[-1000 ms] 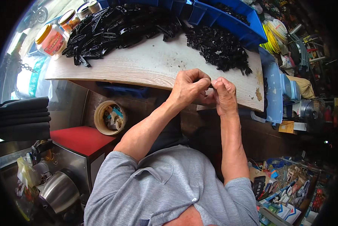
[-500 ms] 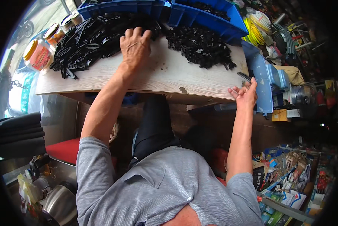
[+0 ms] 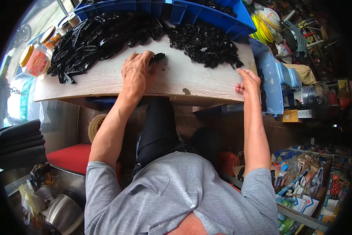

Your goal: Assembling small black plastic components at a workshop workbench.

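Observation:
My left hand (image 3: 136, 72) is above the pale wooden table (image 3: 105, 80), its fingers closed on a dark, elongated black plastic piece (image 3: 158, 58) that juts out past the fingertips. Just beyond it spreads a big heap of long black plastic pieces (image 3: 93, 41). My right hand (image 3: 249, 83) is by the table's right edge, thumb and forefinger pinched together at the near right corner of a heap of small black parts (image 3: 205, 45). Whether a small part is between those fingertips is too fine to make out.
Blue bins (image 3: 219, 17) holding black parts line the table's back. A lighter blue bin (image 3: 274, 84) with black pieces hangs low past the right edge. Lidded jars (image 3: 35, 60) stand at the left. A red seat (image 3: 68, 158) is below, and cluttered shelves (image 3: 301, 180) fill the right.
My left hand has drawn back from the long-piece heap with a piece. My right hand has swung left from beside the light blue bin, and the long black piece it held is gone.

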A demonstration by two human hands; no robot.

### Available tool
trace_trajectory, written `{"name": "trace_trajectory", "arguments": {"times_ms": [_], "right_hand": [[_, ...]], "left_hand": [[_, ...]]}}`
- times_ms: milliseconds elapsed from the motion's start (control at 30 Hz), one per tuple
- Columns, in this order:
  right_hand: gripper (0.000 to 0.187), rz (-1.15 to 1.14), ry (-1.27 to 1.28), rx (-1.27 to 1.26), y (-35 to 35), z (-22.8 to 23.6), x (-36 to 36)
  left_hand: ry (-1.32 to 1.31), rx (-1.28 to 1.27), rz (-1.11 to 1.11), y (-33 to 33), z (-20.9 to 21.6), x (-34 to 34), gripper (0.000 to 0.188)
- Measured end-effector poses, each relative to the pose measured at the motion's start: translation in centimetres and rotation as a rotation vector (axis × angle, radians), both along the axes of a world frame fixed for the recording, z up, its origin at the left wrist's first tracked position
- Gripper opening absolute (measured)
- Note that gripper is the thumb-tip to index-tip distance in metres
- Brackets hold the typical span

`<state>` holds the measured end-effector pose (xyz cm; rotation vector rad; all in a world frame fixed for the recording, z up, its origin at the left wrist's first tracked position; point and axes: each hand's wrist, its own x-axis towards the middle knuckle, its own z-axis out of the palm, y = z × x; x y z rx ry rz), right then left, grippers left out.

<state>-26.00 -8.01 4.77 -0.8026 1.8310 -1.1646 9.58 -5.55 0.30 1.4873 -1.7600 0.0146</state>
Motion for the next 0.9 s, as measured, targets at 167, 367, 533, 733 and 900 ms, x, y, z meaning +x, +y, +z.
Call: {"name": "trace_trajectory", "arguments": {"times_ms": [167,367,533,733,900], "right_hand": [[0.022,0.047,0.238,0.044,-1.3,-0.1,0.7],[0.02,0.137,0.45,0.077,-1.9,-0.5,0.8],[0.02,0.178,0.296,0.082,-1.5,-0.2,0.0],[0.02,0.219,-0.129,0.111,1.4,0.2,0.7],[0.022,0.42,-0.31,0.044,3.6,-0.4,3.2]], "left_hand": [[-0.142,0.046,0.036,0.3,0.0,-0.3,0.029],[0.073,-0.229,0.017,1.1,0.1,-0.6,0.025],[0.784,0.031,-0.215,4.5,-1.8,-5.4,0.019],[0.693,0.183,-0.452,4.5,0.4,-11.3,0.022],[0.691,0.0,-0.541,1.2,-0.2,-14.7,0.025]]}}
